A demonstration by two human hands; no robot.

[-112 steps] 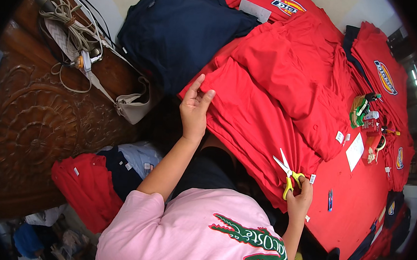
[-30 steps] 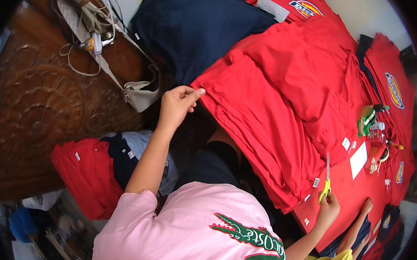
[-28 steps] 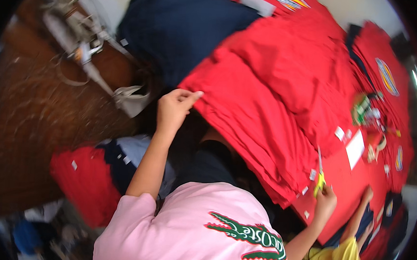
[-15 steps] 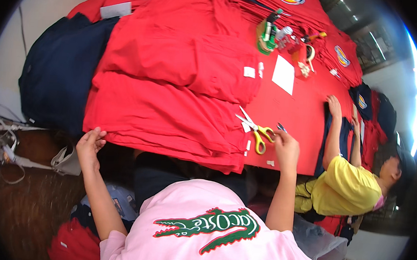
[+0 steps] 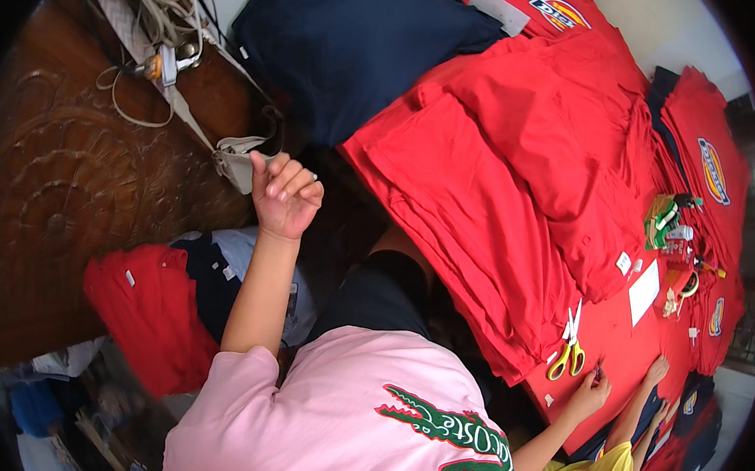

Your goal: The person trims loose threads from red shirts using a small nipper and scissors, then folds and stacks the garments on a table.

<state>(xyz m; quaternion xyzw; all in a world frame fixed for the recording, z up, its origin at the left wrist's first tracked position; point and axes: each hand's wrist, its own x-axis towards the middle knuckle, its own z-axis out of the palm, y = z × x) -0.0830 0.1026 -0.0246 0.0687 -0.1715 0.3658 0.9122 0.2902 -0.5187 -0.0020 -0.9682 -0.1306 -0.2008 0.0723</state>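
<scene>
Two hands: left hand (image 5: 286,196) loosely curled, holding nothing, at nine o'clock of the folded red cloth stack (image 5: 484,208); right hand (image 5: 590,393) rests flat below the yellow-handled scissors (image 5: 567,347)—approach the blades squarely.

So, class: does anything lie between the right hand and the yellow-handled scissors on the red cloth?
Nothing visible does. The right hand rests on the red cloth just beside the scissors, with only bare cloth between them.

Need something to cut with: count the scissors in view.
1. The scissors, yellow-handled, lie on the red cloth just beside the right hand. More may be hidden in the clutter.
</scene>
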